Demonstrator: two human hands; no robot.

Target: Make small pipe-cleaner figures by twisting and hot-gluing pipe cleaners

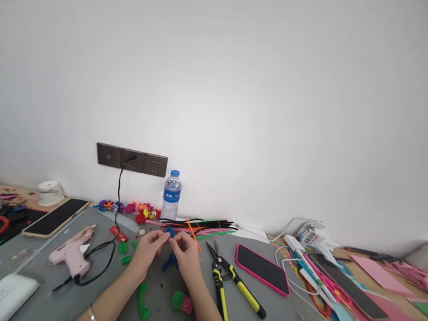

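My left hand (149, 247) and my right hand (187, 254) meet above the grey mat, fingertips pinched on a small blue fuzzy piece (170, 232), which looks like bent pipe cleaner. Just beneath them is another blue fuzzy piece (170, 262), partly hidden by the fingers; whether the two are joined I cannot tell. An orange pipe cleaner (193, 234) slants up behind my right hand. Closer to me lie a curled green fuzzy piece (143, 301) and a green-and-pink fuzzy bundle (182, 301). Small green pieces (125, 259) rest left of my left hand.
Yellow-and-black pliers (238, 285) and a pink-cased phone (262, 269) lie to the right. At the left are a pink glue gun (73, 254) with a black cord, and another phone (57, 217). A water bottle (172, 197) stands behind pipe cleaners (208, 225) by the wall.
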